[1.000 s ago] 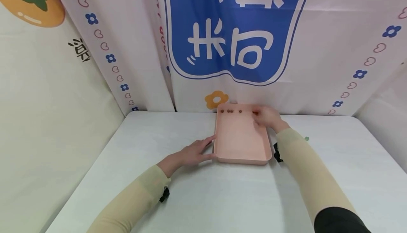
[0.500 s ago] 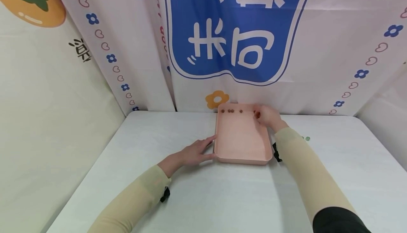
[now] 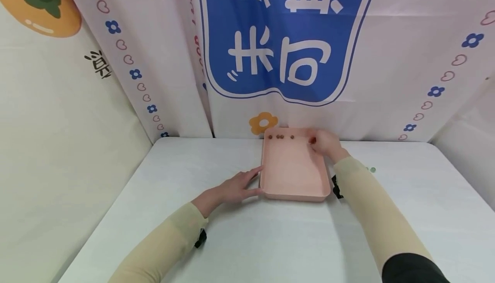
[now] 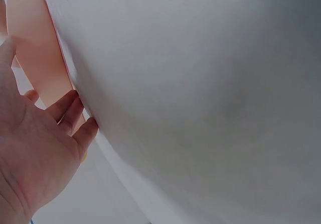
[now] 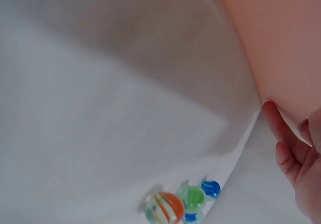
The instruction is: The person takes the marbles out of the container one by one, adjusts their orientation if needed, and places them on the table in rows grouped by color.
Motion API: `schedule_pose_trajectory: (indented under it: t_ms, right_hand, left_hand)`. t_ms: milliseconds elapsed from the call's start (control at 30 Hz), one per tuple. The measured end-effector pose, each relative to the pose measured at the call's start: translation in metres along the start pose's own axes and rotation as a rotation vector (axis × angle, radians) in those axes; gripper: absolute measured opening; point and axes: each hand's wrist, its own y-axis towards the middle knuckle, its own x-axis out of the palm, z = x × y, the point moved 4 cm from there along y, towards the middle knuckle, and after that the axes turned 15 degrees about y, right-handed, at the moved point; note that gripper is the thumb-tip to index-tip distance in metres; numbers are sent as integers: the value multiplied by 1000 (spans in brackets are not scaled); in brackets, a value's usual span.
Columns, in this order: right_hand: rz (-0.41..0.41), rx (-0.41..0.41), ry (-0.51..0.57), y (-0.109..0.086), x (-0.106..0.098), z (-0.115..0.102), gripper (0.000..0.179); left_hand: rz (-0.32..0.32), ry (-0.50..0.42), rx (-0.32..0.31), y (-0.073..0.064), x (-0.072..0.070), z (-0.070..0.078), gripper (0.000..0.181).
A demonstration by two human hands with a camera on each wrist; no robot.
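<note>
Four beads point(image 3: 282, 137) seem set along the tray's point(image 3: 292, 167) far edge; the right hand point(image 3: 326, 143) apparently pinches another bead point(image 3: 313, 140); the spread left hand point(image 3: 233, 187) touches the tray; marbles point(image 5: 195, 199) lie outside.

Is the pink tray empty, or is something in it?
Not empty: in the head view, small brown balls lie in the tray, along its far end.

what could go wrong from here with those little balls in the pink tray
The left hand touches the pink tray; a nudge might set the small brown balls rolling out of their row.

The right sleeve crosses very near the marbles; drawing back, it might knock them away.
</note>
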Motion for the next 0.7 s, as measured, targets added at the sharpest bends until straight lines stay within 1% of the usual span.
schedule_pose_trajectory:
  t_ms: [300,500,600,700]
  right_hand:
    - [19,33,141,-9,-21,-3,12]
    - [18,68,171,-21,-35,-4,21]
    - [21,50,189,-30,-39,-5,22]
    - [27,6,216,-42,-40,-7,22]
  left_hand:
    - [1,0,6,1,1,-3,82]
    - [9,-3,6,1,1,-3,82]
    - [12,3,8,1,0,-1,81]
    - [14,7,8,1,0,0,80]
